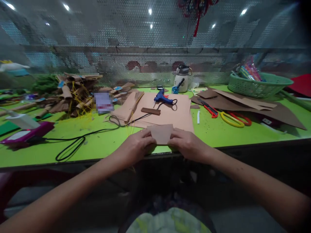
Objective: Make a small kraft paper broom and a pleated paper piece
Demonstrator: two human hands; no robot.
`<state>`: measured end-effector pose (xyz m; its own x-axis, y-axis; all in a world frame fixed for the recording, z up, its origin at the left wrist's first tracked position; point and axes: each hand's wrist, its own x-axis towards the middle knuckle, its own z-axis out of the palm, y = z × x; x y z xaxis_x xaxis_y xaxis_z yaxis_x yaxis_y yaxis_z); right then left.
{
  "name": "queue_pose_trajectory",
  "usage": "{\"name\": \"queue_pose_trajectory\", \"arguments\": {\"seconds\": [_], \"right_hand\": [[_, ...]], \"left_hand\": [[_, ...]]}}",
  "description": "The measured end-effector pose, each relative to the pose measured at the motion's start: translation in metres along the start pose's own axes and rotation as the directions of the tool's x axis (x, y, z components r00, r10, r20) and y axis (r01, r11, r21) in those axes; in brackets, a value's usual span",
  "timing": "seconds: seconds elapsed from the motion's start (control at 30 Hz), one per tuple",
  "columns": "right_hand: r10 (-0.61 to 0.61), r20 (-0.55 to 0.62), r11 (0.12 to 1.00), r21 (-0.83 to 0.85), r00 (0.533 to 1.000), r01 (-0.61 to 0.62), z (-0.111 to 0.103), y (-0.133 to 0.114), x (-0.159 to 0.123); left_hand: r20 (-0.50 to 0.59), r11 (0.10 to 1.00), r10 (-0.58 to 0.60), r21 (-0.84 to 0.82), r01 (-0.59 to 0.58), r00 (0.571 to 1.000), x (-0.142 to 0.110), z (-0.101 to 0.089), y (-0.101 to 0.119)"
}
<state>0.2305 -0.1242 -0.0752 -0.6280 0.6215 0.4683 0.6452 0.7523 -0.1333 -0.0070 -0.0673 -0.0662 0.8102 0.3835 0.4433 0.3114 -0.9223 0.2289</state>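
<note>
Between my two hands, at the front edge of the table, is a small piece of brown kraft paper (pixel 160 134). My left hand (pixel 138 144) pinches its left side, and my right hand (pixel 186 142) grips the right side, both with fingers closed. Just beyond lie larger brown paper sheets (pixel 182 113). On them rest a blue glue gun (pixel 164 97) and a dark brown folded strip (pixel 150 111). A rolled paper piece with yellow string (pixel 133 108) lies at the sheets' left.
Left stands a heap of rolled paper pieces (pixel 75 94) with yellow strings. A black cable runs to a purple power strip (pixel 26 134). Scissors with red handles (pixel 210 108), yellow-handled scissors (pixel 232 119), brown sheets (pixel 243 100) and a green basket (pixel 259 84) are right. A white jar (pixel 182 79) stands behind.
</note>
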Motion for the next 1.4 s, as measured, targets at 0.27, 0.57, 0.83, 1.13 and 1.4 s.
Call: {"name": "queue_pose_trajectory", "arguments": {"seconds": [0.27,0.57,0.83,1.13,1.4], "right_hand": [[0.208,0.071,0.924,0.314,0.975,-0.22,-0.012,0.003,0.009],[0.266,0.396,0.859,0.316,0.879,-0.403,-0.028,0.012,0.032],[0.237,0.523,0.85,0.296,0.819,-0.435,-0.032,0.022,0.043],[0.201,0.489,0.829,0.376,0.849,-0.413,-0.027,0.026,0.035],[0.209,0.471,0.837,0.366,0.857,-0.406,-0.027,0.026,0.035]], "left_hand": [[0.17,0.951,-0.214,-0.189,0.245,0.962,0.007,-0.011,-0.004],[0.303,0.933,-0.325,-0.049,0.355,0.896,0.013,-0.011,-0.003],[0.562,0.912,-0.225,-0.166,0.375,0.796,0.04,-0.03,-0.009],[0.628,0.936,-0.15,-0.158,0.314,0.763,0.048,-0.032,-0.015],[0.598,0.918,-0.152,-0.209,0.336,0.787,0.045,-0.03,-0.021]]}}
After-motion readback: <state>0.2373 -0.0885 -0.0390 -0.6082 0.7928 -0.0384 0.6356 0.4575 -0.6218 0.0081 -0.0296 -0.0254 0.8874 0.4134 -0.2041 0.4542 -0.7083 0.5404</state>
